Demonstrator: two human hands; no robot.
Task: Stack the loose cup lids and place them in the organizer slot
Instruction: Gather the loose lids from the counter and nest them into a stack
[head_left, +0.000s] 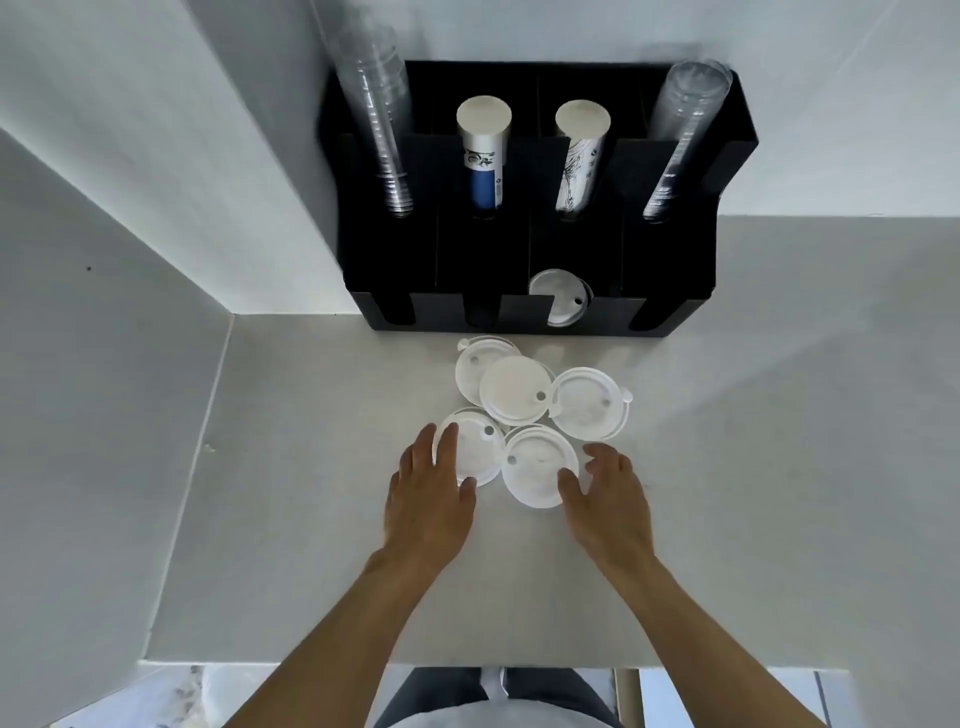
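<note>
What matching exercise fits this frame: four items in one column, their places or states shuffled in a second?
Items:
1. left hand
2. right hand
3. lid in organizer
4. blue-labelled cup stack

Places or states:
A. in the front slot of the black organizer
B. fingers on the near-left loose lid
C. upright in a back compartment
D. thumb at the near-centre loose lid

Pairs: 1-B, 2-D, 3-A, 4-C

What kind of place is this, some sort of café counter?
Probably a drinks or coffee station. A black organizer on a pale counter holds stacks of clear cups and paper cups, and loose white cup lids lie in front of it.
</note>
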